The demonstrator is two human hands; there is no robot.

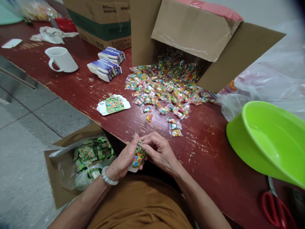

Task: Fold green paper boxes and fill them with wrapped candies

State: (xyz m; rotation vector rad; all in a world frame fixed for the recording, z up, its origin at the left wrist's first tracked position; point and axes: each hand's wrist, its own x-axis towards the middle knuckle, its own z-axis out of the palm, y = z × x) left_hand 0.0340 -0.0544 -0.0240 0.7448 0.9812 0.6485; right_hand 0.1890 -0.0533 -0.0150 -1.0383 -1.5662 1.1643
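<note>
Fingers (147, 148) of both hands closed on 1 printed packet (138, 158), pinching at its top edge. Left hand (122, 161) grips from one side with the thumb pressed against it; right hand (161, 153) grips from the other. Packet is held just off the table's near edge, over the lap, not touching the table. White bead bracelet (108, 178) on the left wrist.

Table (209, 152): dark red top, paint chipped along the near edge.
- Big carton (190, 28) on the table's far side, lying on its side, mouth open toward the near edge.
- Clear plastic sheet (276, 76) at the table's right end.
- 2 green basins (269, 143), 1 inside the other, tilted, also at the right end, nearer the front.
- Cardboard box (57, 190) on the floor below the table's near edge, left side; clear bag of green packets (91, 154) inside.
- Second carton (102, 19), closed, on the table's far left part.
- Heap of small sweet bags (166, 82) spread across the table's middle.
- White mug (62, 59) on the table's left part.
- 2 stacks of blue-and-white boxes (107, 63), left of the table's middle.
- Flat printed cards (114, 105) near the table's near edge.
- Red-handled scissors (274, 206) at the table's near right corner, partly cut off.
- Stray sweet bags (175, 127) on the table, toward its near edge.
</note>
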